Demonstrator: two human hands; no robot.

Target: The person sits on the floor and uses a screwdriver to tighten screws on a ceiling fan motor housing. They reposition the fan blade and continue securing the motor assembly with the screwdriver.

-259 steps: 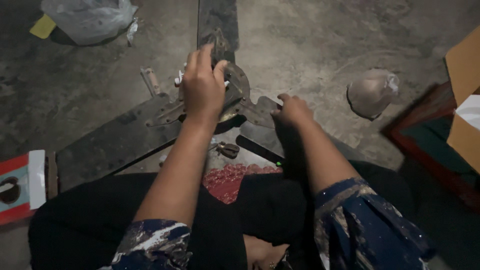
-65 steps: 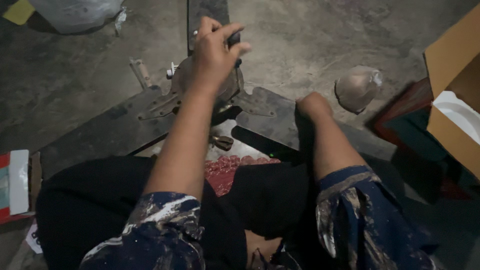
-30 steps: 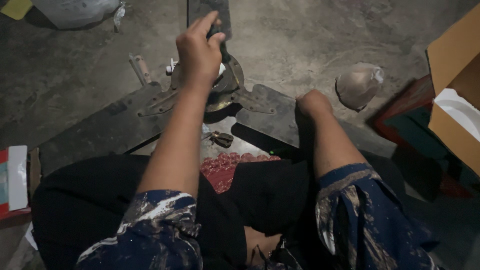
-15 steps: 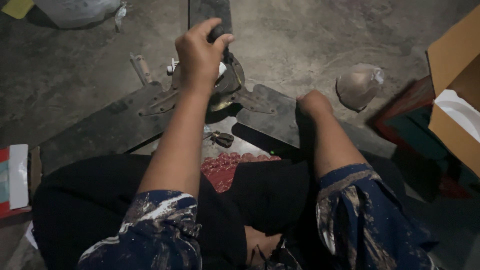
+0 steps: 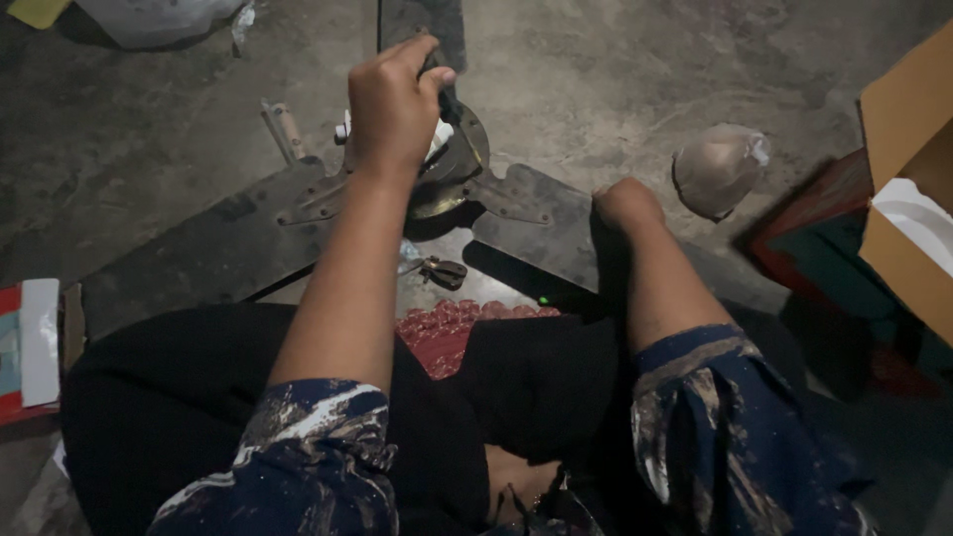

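Left hand (image 5: 392,104) has its grip closed around a dark tool handle (image 5: 444,87) above the round metal hub (image 5: 459,164), while the right hand (image 5: 625,203), fisted and empty, presses the blade (image 5: 541,223) just beside it.

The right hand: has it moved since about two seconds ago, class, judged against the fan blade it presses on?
No. The right hand stays fisted on the right dark blade, beside the clear plastic bag, as before; only the camera view shifted slightly.

Left hand (image 5: 392,104) slightly lower over the hub (image 5: 452,169), grip seemingly tighter.
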